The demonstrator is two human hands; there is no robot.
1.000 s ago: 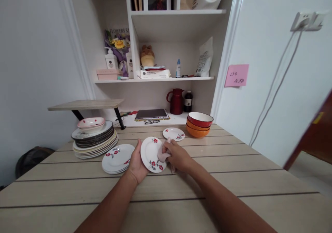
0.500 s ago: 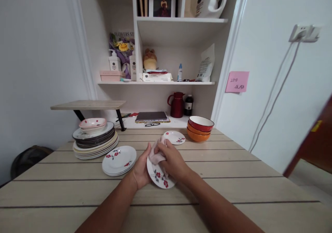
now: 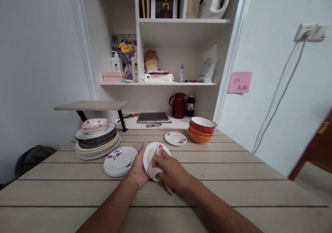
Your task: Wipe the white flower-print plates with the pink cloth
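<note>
Plate (image 3: pixel 151 154) in both hands just above the table (image 3: pixel 233 191), right of a low stack (image 3: pixel 119 160) of like plates – the left hand (image 3: pixel 138 172) clasps its left rim, thumb in front, while the right hand (image 3: pixel 171 170), fingers closed on a bunched cloth (image 3: pixel 155 173), presses it to the face. Glazed ware like this is probably stiff, light, slick and breakable (the soft cloth gives little purchase), so the rim looks the safest hold. Round, it has no long axis – it stands tilted on edge, face towards the person, top rim leaning towards the shelves (image 3: pixel 160 83).
</note>
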